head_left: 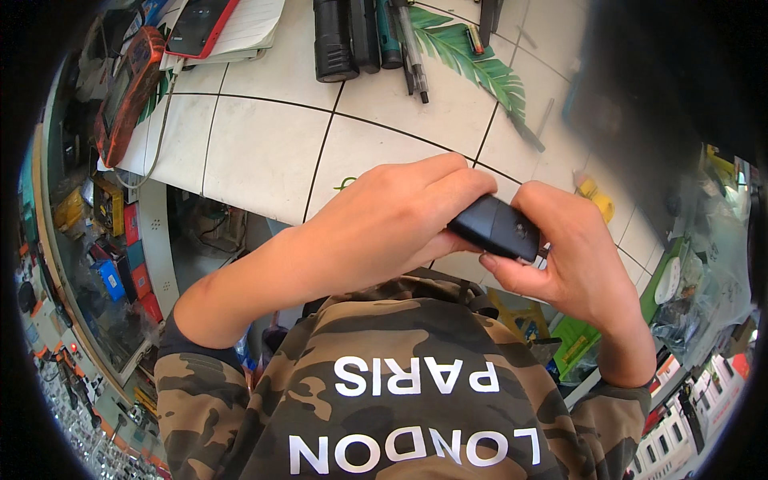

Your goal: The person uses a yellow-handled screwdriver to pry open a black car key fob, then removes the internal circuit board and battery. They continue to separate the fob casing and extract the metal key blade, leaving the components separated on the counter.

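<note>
Cabinet: L side, below tbl (pixel 260 152) lvl; cabinet (pixel 166 258) has sm. boxes (pixel 112 280) in it, blue/red/yellow; what's in boxes, can't tell.
Bag: clear plastic bag (pixel 696 308) far R; contents unclear.
Fob: blk fob (pixel 494 226), rounded oblong, line across, sm. emblem nr R end; btwn hands, over tbl's near edge.
L hand: L hand (pixel 412 200) grasping fob's L end.
R hand: R hand (pixel 564 240), thumb + bent fingers on R end.

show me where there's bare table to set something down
Widest: tiled tabletop between the papers, black flashlight and left hand. Smaller: between that hand and the pens. Crowded: upper left, with the red-edged phone and orange device, and around the flashlight.
</note>
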{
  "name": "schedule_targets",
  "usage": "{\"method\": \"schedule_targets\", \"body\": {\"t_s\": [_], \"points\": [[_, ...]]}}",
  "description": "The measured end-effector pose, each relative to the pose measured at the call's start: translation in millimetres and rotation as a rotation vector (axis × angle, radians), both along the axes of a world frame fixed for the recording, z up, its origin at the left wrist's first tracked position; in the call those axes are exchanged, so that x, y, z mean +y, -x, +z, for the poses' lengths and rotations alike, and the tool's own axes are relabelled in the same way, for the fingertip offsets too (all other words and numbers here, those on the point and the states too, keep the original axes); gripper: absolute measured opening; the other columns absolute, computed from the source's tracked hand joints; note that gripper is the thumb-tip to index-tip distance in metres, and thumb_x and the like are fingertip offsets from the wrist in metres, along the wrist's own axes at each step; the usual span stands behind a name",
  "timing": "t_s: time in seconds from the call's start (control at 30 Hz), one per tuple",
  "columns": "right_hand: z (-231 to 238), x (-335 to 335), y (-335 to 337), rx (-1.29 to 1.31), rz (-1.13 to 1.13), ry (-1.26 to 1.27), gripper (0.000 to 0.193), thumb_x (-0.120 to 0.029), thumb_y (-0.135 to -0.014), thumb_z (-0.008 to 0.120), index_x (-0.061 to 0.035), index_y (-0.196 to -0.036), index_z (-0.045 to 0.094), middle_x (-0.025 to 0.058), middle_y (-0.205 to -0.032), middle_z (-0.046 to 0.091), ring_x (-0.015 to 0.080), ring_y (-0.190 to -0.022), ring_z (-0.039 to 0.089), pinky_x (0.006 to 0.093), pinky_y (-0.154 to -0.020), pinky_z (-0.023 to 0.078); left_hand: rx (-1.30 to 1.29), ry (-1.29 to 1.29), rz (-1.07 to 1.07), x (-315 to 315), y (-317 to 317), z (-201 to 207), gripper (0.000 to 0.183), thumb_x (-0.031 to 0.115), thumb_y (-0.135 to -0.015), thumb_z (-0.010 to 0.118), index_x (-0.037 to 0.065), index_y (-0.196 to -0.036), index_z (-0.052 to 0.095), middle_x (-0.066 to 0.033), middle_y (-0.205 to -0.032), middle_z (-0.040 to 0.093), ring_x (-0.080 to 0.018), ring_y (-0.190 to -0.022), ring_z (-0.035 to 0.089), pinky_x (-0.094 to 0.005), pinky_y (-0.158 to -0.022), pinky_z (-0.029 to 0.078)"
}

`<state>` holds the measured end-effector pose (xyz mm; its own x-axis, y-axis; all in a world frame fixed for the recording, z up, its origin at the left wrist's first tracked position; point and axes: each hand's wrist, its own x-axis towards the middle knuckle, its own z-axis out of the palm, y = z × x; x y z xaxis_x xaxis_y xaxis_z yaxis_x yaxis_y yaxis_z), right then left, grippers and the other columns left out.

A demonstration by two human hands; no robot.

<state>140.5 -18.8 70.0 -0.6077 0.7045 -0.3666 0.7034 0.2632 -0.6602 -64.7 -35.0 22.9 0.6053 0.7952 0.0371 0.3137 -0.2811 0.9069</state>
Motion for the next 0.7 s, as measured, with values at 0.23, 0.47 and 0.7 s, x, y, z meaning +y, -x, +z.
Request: {"method": "schedule_targets", "body": {"t_s": [0.23,0.47,0.7], "points": [[-7,-5,-10,0.037,0.036,0.103,0.048,-0.037,-0.065,0.076,-0.0009,-0.08,0.049,0.0143,-0.07,0.049,0.0316,-0.065,0.049,0.0359,-0.057,0.04,-0.024,0.187,-0.114,-3,-1,2,0.034,0.01,-0.071,0.069,0.001,-0.099,0.052,-0.0139,-0.085,0.055,-0.0331,-0.077,0.057,-0.0381,-0.064,0.047],[-20,-19,-22,0.017,0.126,-0.011,0.056,-0.049,-0.06,0.075,-0.003,-0.077,0.048,0.0134,-0.068,0.048,0.0347,-0.061,0.047,0.0376,-0.054,0.038,0.083,0.112,-0.093,-15,-20,2,0.031,0.014,-0.066,0.071,0.002,-0.084,0.049,-0.0116,-0.074,0.052,-0.0299,-0.063,0.055,-0.0383,-0.052,0.044],[-16,-26,-36,0.031,0.151,0.126,0.057,-0.05,-0.06,0.074,-0.0031,-0.077,0.047,0.0123,-0.068,0.047,0.035,-0.062,0.047,0.0392,-0.053,0.038,0.129,0.004,-0.246,-13,-28,4,0.036,0.026,-0.064,0.073,0.005,-0.079,0.047,-0.0067,-0.067,0.046,-0.0247,-0.059,0.052,-0.0353,-0.046,0.042]]}}
